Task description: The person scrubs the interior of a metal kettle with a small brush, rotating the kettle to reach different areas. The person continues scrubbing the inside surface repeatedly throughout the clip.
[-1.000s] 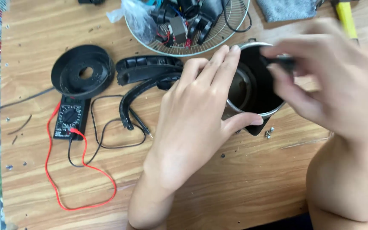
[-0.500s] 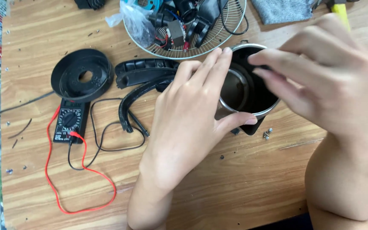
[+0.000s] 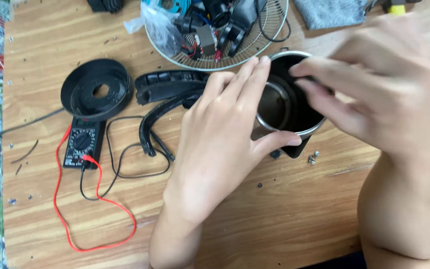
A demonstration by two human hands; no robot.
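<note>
- Left hand (image 3: 225, 144) wraps the near side of the steel kettle body (image 3: 287, 102), thumb under the rim, fingers laid flat over its left edge: gripping it.
- Right hand (image 3: 379, 87), blurred, reaches over the kettle's far-right rim with fingers pinched toward the opening; cannot tell whether they hold anything.
- Tabletop (image 3: 274, 219): wooden, kettle standing right of centre on it.
- Wire fan guard (image 3: 269, 30) behind the kettle, used as a tray for loose parts and wiring.
- Black round base (image 3: 97, 89) well left of the kettle; black curved handle pieces (image 3: 167, 94) between base and kettle.
- Multimeter (image 3: 81, 143) left of the kettle, below the base, red and black leads trailing.
- Small screws (image 3: 313, 157) just beside the kettle's near-right edge.
- Progress, as judged: kettle is stripped down, with base, handle and screws off; work inside the pot in hand, reassembly not begun.
</note>
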